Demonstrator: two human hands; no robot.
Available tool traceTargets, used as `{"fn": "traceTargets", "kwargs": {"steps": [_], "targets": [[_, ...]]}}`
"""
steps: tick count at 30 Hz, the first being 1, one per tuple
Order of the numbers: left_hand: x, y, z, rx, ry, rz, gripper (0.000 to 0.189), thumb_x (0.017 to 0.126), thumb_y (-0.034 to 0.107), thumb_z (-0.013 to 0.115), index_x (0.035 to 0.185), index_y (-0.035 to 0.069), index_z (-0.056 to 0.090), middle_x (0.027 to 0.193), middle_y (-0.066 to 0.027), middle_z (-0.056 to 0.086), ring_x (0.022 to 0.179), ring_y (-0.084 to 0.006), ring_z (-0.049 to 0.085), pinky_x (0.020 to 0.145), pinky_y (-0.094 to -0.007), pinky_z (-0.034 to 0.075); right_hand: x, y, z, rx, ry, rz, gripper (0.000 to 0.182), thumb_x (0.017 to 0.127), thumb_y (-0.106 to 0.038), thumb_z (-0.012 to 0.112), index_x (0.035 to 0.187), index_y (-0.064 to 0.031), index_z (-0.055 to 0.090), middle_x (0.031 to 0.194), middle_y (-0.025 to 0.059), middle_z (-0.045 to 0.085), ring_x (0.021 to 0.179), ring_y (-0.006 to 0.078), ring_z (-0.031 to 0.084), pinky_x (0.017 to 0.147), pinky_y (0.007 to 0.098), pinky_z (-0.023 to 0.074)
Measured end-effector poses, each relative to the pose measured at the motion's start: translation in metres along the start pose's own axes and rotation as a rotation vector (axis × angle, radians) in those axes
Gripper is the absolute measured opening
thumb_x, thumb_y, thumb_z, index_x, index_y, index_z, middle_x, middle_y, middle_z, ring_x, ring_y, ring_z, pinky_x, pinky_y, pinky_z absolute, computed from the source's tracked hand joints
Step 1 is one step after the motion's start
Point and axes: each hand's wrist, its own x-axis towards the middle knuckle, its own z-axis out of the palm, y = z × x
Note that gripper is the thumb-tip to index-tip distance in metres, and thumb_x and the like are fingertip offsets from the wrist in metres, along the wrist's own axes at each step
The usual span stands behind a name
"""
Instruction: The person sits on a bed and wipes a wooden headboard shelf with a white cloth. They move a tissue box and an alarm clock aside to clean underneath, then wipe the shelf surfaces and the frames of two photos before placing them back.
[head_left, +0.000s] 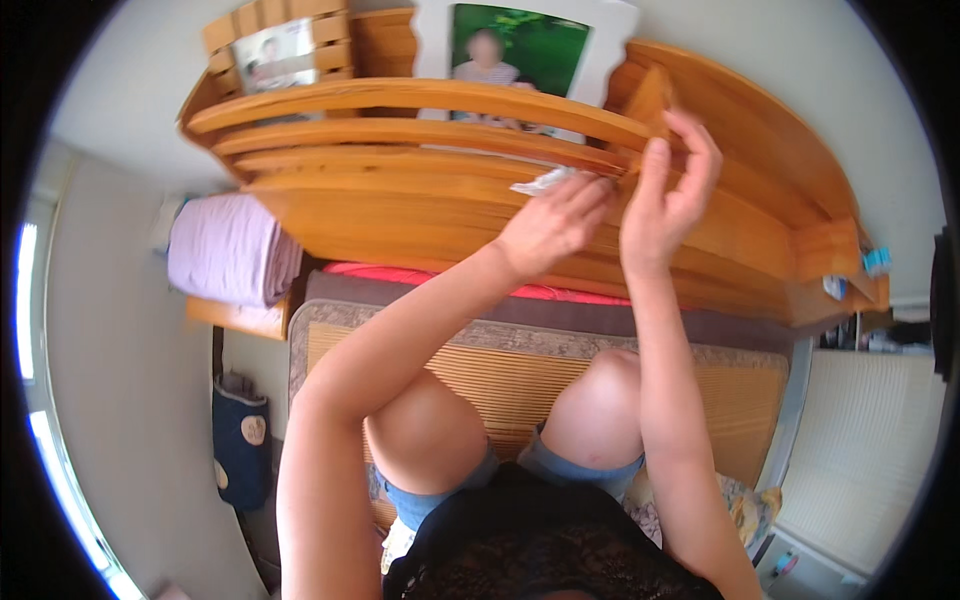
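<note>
My left hand (559, 217) is closed on a crumpled white tissue or cloth (544, 181), pressed to the slats of a wooden headboard (420, 202) near their right end. To the right of it, my right hand (667, 187) is raised with its fingers spread and curved, by the upright post where the top rail (390, 94) ends. Whether its fingertips touch the wood I cannot tell. Behind the rails stands a white-framed photo (615, 45), and further left a smaller photo in a slatted wooden frame (330, 37).
My bent knees are on a bamboo mat (517, 375) with a patterned border. Folded lilac bedding (221, 247) lies on a wooden nightstand (232, 315) at the left. Red fabric (382, 273) shows along the headboard's base. Small blue items (876, 261) stand on the right shelf.
</note>
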Motion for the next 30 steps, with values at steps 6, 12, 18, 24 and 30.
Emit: {"fn": "traceTargets", "kwargs": {"steps": [6,12,18,24,30], "targets": [[-0.023,-0.003,-0.029,0.129,-0.057,0.042,0.046,0.080,0.013,0.061,0.124,-0.002,0.060,0.131,-0.0137,0.057,0.121,-0.0299,0.057,0.101,-0.0395,0.051,-0.009,-0.036,-0.002,-0.234,-0.039,-0.302,0.026,0.089,-0.001,0.062,0.115,-0.0025,0.062,0.121,0.0113,0.062,0.115,0.0292,0.055,0.099,0.0419,0.0420],[-0.090,-0.038,-0.096,0.204,0.052,-0.152,0.043,0.080,0.007,0.064,0.123,0.004,0.066,0.131,-0.0132,0.060,0.122,-0.0322,0.058,0.100,-0.0414,0.051,-0.048,-0.065,0.032,-0.040,-0.573,-0.404,0.030,0.082,0.003,0.063,0.111,-0.0075,0.066,0.123,0.0088,0.062,0.118,0.0280,0.057,0.100,0.0413,0.0450],[-0.141,-0.072,-0.161,0.377,0.151,-0.369,0.044,0.078,-0.006,0.061,0.120,0.005,0.068,0.126,-0.0119,0.064,0.120,-0.0303,0.060,0.099,-0.0401,0.052,-0.071,-0.060,0.056,-0.149,-0.786,-0.397,0.040,0.085,0.001,0.062,0.124,-0.0071,0.059,0.137,0.0086,0.054,0.129,0.0292,0.051,0.109,0.0444,0.0407],[-0.186,-0.118,-0.208,0.530,0.265,-0.424,0.045,0.075,-0.012,0.058,0.117,0.003,0.067,0.121,-0.0131,0.066,0.116,-0.0324,0.061,0.096,-0.0417,0.053,-0.079,-0.059,0.061,-0.139,-0.832,-0.311,0.041,0.086,0.001,0.062,0.126,-0.0057,0.057,0.140,0.0087,0.051,0.129,0.0304,0.049,0.108,0.0431,0.0426],[-0.201,-0.137,-0.236,0.591,0.293,-0.549,0.044,0.074,-0.015,0.057,0.113,0.003,0.068,0.119,-0.0141,0.066,0.114,-0.0333,0.062,0.098,-0.0415,0.052,-0.081,-0.055,0.062,-0.136,-0.823,-0.307,0.040,0.086,0.002,0.061,0.124,-0.0063,0.058,0.139,0.0078,0.052,0.127,0.0306,0.050,0.106,0.0428,0.0443]]}}
